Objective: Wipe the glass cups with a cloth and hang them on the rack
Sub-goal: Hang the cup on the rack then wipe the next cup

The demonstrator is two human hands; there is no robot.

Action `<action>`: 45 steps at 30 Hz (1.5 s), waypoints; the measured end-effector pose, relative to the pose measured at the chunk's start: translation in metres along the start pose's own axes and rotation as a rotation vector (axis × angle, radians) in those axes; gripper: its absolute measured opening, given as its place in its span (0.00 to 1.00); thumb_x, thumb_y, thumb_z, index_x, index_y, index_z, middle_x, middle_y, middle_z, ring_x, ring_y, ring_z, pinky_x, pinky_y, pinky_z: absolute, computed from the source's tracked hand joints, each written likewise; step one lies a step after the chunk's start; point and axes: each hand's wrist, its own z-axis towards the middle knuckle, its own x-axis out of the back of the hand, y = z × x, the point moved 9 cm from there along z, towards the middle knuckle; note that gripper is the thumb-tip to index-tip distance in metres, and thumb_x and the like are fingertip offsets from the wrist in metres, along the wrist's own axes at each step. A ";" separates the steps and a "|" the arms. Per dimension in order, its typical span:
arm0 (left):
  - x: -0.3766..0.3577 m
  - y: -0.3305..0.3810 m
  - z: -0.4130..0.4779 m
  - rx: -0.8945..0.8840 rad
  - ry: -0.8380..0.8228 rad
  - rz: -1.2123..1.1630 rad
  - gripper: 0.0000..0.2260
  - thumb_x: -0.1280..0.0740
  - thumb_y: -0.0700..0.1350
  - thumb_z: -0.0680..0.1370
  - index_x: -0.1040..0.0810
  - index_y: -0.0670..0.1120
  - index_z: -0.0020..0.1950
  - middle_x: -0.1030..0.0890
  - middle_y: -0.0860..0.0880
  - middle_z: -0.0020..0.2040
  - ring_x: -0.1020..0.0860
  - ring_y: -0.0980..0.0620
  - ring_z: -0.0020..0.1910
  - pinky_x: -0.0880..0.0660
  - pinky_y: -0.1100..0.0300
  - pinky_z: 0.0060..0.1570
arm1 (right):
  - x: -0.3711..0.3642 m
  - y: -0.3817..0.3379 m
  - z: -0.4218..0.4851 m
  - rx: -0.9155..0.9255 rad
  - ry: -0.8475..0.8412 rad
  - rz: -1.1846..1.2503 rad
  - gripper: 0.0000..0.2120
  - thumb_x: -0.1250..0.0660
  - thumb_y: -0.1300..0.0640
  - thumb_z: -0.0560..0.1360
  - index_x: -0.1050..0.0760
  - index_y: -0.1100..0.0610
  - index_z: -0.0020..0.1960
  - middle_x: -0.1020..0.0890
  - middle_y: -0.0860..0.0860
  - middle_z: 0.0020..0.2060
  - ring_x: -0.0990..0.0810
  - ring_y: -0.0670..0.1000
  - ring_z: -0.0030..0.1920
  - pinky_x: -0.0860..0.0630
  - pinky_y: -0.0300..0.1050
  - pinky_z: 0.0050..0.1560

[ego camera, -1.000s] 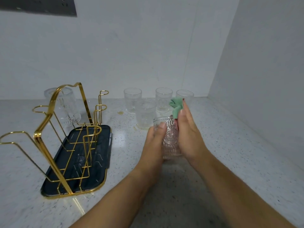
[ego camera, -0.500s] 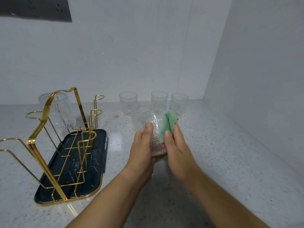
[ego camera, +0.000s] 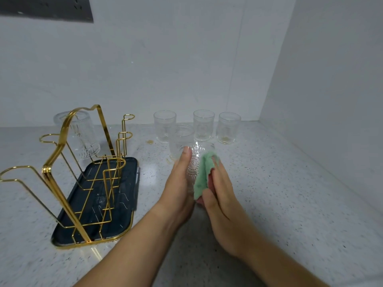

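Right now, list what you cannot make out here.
Head view:
Held glass: lower part hidden between left hand and green cloth.
Right hand: palm and fingers' hold hidden behind cloth.
Hung cup: seating obscured by rack bars.
Dark wall panel: cut off by top edge.

- Cloth [ego camera: 204, 172]: plain mint green.
- Held glass cup [ego camera: 193, 165]: clear, embossed with a round rosette medallion and vertical ribs.
- Rack [ego camera: 62, 154]: polished gold wire.
- Drip tray [ego camera: 128, 183]: dark navy with a gold rim.
- Inverted cup [ego camera: 83, 137] on the rack: clear, ribbed.
- Rightmost cup [ego camera: 228, 128] by the bench's back edge: clear, yellowish at the base.
- Bench [ego camera: 290, 193]: off-white with fine dark speckle.
- Wall [ego camera: 165, 59]: pale grey-white.
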 end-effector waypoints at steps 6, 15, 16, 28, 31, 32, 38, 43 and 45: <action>-0.021 0.002 -0.004 -0.066 -0.106 0.047 0.26 0.48 0.62 0.86 0.15 0.51 0.67 0.14 0.43 0.65 0.16 0.42 0.66 0.27 0.34 0.72 | 0.036 -0.007 0.052 -0.107 0.222 0.168 0.27 0.53 0.37 0.83 0.53 0.35 0.81 0.47 0.41 0.82 0.38 0.47 0.80 0.37 0.50 0.79; 0.009 0.000 0.011 -0.035 0.001 -0.086 0.50 0.17 0.69 0.62 0.27 0.47 0.77 0.20 0.41 0.72 0.17 0.39 0.67 0.24 0.40 0.70 | -0.009 -0.003 0.005 0.083 0.054 -0.019 0.30 0.52 0.46 0.86 0.63 0.47 0.83 0.59 0.37 0.82 0.59 0.35 0.80 0.53 0.43 0.82; 0.009 0.000 0.010 -0.030 -0.002 -0.072 0.47 0.19 0.70 0.64 0.25 0.47 0.76 0.19 0.41 0.71 0.17 0.39 0.67 0.24 0.41 0.70 | -0.007 -0.003 0.003 0.081 0.049 -0.027 0.31 0.53 0.45 0.85 0.63 0.47 0.83 0.60 0.37 0.82 0.60 0.35 0.80 0.54 0.41 0.81; -0.008 0.005 0.002 -0.044 -0.136 -0.140 0.39 0.26 0.71 0.69 0.16 0.43 0.69 0.16 0.38 0.67 0.17 0.40 0.67 0.24 0.42 0.67 | 0.002 -0.009 0.030 -0.019 0.065 0.192 0.26 0.51 0.43 0.85 0.63 0.28 0.75 0.44 0.21 0.71 0.42 0.23 0.71 0.42 0.27 0.69; -0.005 0.003 0.001 0.003 -0.105 -0.159 0.57 0.13 0.66 0.55 0.27 0.42 0.77 0.18 0.36 0.69 0.18 0.36 0.67 0.23 0.42 0.65 | -0.003 0.001 0.008 0.006 0.041 0.148 0.28 0.48 0.45 0.85 0.58 0.37 0.80 0.43 0.32 0.78 0.45 0.30 0.76 0.42 0.37 0.78; -0.003 0.004 0.001 -0.006 -0.081 -0.152 0.55 0.13 0.64 0.56 0.27 0.42 0.76 0.18 0.35 0.69 0.18 0.36 0.67 0.22 0.41 0.64 | 0.000 0.003 0.005 0.007 0.060 0.136 0.29 0.48 0.44 0.84 0.56 0.40 0.82 0.41 0.37 0.79 0.43 0.34 0.78 0.41 0.43 0.80; -0.009 -0.003 0.005 0.015 -0.090 -0.070 0.27 0.38 0.66 0.81 0.13 0.49 0.64 0.17 0.40 0.68 0.20 0.38 0.71 0.29 0.34 0.74 | 0.034 0.002 0.044 -0.131 0.137 0.271 0.27 0.53 0.37 0.84 0.52 0.36 0.82 0.33 0.44 0.78 0.30 0.45 0.75 0.35 0.54 0.77; -0.010 0.004 0.002 -0.051 -0.130 -0.050 0.32 0.36 0.68 0.78 0.20 0.47 0.72 0.17 0.40 0.68 0.18 0.39 0.68 0.25 0.36 0.70 | 0.019 0.005 0.044 -0.158 0.097 0.281 0.28 0.54 0.40 0.85 0.55 0.40 0.83 0.38 0.44 0.80 0.35 0.43 0.77 0.37 0.39 0.76; -0.006 0.005 0.004 -0.065 -0.096 -0.039 0.43 0.22 0.67 0.69 0.26 0.43 0.75 0.17 0.37 0.67 0.16 0.36 0.64 0.18 0.39 0.59 | 0.005 0.012 0.027 -0.162 0.052 0.282 0.29 0.53 0.41 0.84 0.60 0.40 0.82 0.43 0.42 0.81 0.41 0.39 0.78 0.40 0.26 0.71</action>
